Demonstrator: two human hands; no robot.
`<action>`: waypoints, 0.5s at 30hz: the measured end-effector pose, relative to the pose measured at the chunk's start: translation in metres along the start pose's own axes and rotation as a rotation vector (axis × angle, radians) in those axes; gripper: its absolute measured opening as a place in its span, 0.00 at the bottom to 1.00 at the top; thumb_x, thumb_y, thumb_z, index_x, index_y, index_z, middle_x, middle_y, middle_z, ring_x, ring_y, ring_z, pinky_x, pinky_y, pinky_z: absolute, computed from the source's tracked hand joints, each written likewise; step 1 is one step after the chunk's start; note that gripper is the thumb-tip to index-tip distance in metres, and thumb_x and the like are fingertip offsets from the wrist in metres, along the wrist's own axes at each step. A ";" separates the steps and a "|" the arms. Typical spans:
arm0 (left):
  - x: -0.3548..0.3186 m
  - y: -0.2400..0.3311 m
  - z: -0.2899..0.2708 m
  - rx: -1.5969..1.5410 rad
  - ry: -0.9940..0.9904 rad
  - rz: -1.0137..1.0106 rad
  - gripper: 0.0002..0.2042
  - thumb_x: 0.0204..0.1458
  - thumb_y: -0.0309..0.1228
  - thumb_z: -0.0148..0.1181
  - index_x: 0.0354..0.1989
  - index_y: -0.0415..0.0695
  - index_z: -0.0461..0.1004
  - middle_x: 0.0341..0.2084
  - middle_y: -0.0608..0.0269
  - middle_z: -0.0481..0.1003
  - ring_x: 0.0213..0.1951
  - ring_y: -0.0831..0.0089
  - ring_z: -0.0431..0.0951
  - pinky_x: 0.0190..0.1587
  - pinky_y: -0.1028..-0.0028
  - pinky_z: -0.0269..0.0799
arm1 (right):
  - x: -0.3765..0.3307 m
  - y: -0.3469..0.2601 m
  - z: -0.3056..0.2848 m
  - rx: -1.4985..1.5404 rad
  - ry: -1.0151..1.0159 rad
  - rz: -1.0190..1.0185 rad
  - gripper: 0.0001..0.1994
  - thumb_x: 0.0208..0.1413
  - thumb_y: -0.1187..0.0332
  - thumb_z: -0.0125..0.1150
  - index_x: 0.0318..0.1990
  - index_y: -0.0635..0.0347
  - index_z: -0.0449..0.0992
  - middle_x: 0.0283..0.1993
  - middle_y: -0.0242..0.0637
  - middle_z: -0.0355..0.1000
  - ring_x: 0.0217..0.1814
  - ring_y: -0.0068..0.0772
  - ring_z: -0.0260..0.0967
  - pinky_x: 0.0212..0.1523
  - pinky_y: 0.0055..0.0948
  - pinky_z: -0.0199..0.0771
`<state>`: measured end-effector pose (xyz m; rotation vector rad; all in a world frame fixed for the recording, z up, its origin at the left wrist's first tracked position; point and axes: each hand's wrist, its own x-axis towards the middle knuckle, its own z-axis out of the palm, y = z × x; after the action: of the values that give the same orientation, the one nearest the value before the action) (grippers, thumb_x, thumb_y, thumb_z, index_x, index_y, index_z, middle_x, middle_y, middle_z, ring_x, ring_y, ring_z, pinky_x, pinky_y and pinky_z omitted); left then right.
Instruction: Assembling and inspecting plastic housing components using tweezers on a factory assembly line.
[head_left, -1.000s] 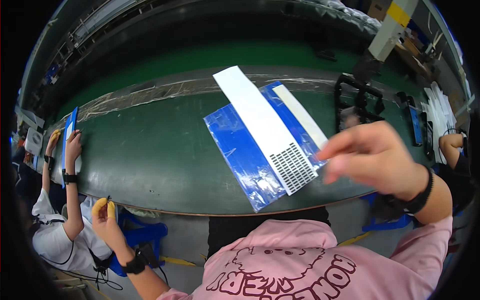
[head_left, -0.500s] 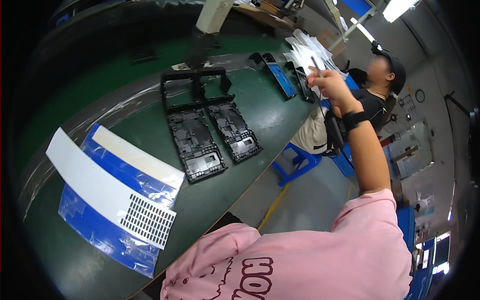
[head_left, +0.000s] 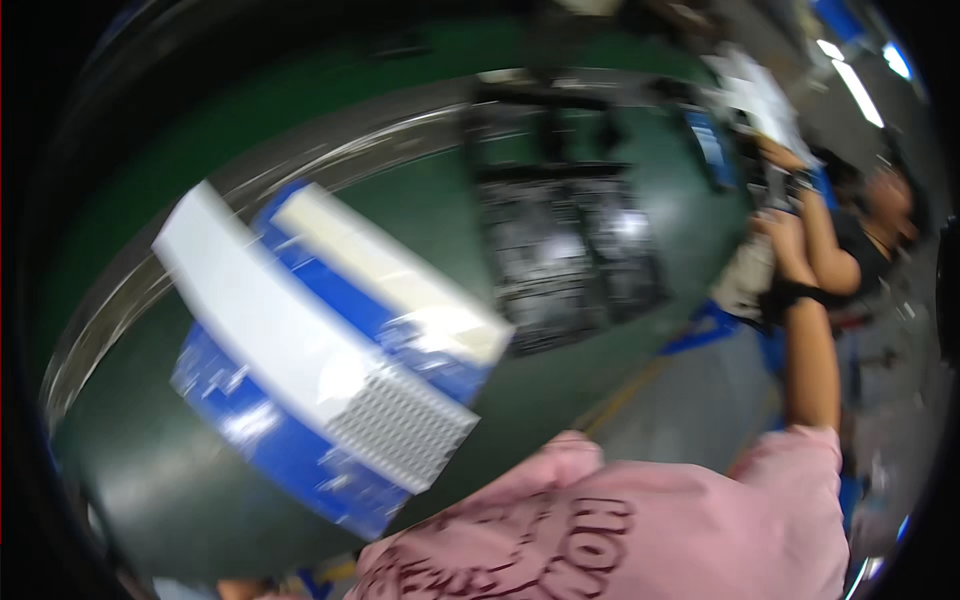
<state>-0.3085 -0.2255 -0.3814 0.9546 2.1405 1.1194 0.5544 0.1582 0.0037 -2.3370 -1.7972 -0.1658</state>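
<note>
My right hand (head_left: 785,240), with a dark band at the wrist, is stretched out to the far right. Motion blurs its fingers, so what it grips, if anything, is unclear. Just beyond it is the hand (head_left: 778,152) of a seated person. Two black plastic frames (head_left: 540,250) lie side by side on the green table, left of my hand. Nearer me lies a long white sheet (head_left: 270,310) with a grid of small dark pieces (head_left: 410,420) at one end, over blue film-covered sheets (head_left: 250,420). My left hand is out of view.
A cream strip (head_left: 390,270) lies on another blue sheet. Farther right on the green table (head_left: 150,490) are a blue-and-black part (head_left: 710,150) and white papers (head_left: 755,95). The seated person (head_left: 870,235) is past the table's right edge, near a blue stool (head_left: 700,330).
The view has swung, so the table things appear farther right and are smeared. My right hand, earlier raised with a slim grey pen-like tool, is now lower, close to the person's hand.
</note>
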 end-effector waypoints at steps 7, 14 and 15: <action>-0.175 0.037 -0.142 0.202 0.397 -0.195 0.19 0.44 0.27 0.51 0.46 0.37 0.62 0.42 0.59 0.68 0.45 0.66 0.65 0.47 0.70 0.61 | -0.002 0.031 -0.030 0.480 -0.072 -0.241 0.16 0.51 0.65 0.51 0.43 0.68 0.67 0.39 0.30 0.69 0.38 0.20 0.62 0.40 0.18 0.59; -0.167 0.055 -0.085 0.113 0.438 -0.198 0.19 0.43 0.27 0.52 0.46 0.37 0.62 0.42 0.59 0.67 0.45 0.66 0.65 0.47 0.71 0.60 | -0.026 -0.059 -0.032 0.638 -0.193 -0.562 0.13 0.52 0.69 0.46 0.42 0.68 0.69 0.47 0.41 0.65 0.45 0.27 0.63 0.40 0.19 0.62; -0.155 0.060 -0.080 0.101 0.433 -0.175 0.19 0.43 0.27 0.52 0.46 0.37 0.62 0.42 0.59 0.67 0.45 0.66 0.65 0.48 0.71 0.60 | -0.033 -0.059 -0.035 0.796 -0.270 -0.491 0.13 0.53 0.69 0.44 0.40 0.70 0.70 0.47 0.41 0.65 0.49 0.30 0.62 0.43 0.21 0.63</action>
<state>-0.2522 -0.3605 -0.2686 0.5869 2.5883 1.2234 0.4901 0.1343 0.0364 -1.3976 -2.0119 0.6983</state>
